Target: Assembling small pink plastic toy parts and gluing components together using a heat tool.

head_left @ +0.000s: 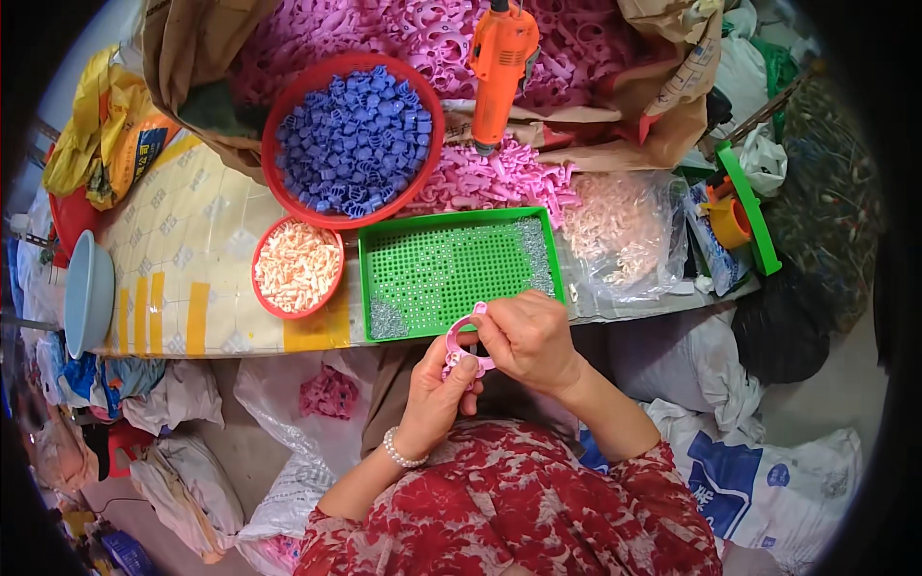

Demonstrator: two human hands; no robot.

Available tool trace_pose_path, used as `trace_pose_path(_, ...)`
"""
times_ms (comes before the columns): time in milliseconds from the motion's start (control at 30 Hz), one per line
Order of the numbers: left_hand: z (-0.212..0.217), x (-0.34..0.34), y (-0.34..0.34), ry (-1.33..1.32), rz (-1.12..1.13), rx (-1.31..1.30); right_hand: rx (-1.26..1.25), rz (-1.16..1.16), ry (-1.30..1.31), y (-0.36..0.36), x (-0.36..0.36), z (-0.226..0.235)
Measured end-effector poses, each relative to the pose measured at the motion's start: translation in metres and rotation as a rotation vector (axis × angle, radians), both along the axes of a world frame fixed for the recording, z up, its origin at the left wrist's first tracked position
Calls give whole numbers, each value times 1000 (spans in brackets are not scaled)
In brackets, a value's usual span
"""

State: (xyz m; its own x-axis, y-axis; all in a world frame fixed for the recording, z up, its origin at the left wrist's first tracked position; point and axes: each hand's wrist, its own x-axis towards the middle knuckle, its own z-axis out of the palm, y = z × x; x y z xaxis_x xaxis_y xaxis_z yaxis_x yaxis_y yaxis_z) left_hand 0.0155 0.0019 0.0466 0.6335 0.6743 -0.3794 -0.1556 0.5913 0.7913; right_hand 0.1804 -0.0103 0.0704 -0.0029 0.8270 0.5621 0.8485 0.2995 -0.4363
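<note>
My left hand, with a white bead bracelet at the wrist, grips the lower part of a pink curved plastic piece. The fingers of my right hand are pinched against the same piece from the right, near its upper end. Anything small inside that pinch is hidden. Both hands are just in front of a green perforated tray, whose corners hold small heaps of silvery screws. Left of the tray stands a small red bowl of cream-coloured small parts. Behind it is a red basket full of blue plastic parts.
An orange electric screwdriver hangs above loose pink parts. Beyond lies a large paper sack of pink pieces. A clear bag of pale parts lies right of the tray. A blue-grey basin stands at the table's left edge.
</note>
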Motion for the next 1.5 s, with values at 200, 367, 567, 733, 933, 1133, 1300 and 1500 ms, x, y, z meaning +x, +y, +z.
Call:
trace_pose_path(200, -4, -3, 3, -28, 25, 79, -72, 72, 226, 4, 16, 3)
trace_pose_path(367, 1, -8, 4, -111, -14, 189, -70, -229, 266, 64, 71, 5)
trace_pose_path(567, 3, -18, 0, -80, -38, 248, -9, -88, -624, 111, 100, -9)
trace_pose_path(733, 4, -28, 6, -204, -66, 25, 36, -47, -780, 125, 109, -22)
trace_pose_path(933, 6, -34, 13, -383, -78, -80, 133, -2, -830, 125, 133, -20)
trace_pose_path(1133, -3, -34, 15, -637, -107, -206, -4, -137, -630, 99, 139, -17)
trace_pose_path(1300, 5, -26, 15, -663, -101, -268, 96, -182, -290, 89, 142, -24)
trace_pose_path(1500, 7, -20, 20, -721, -105, -221, -369, -23, 1083, 46, 99, 4)
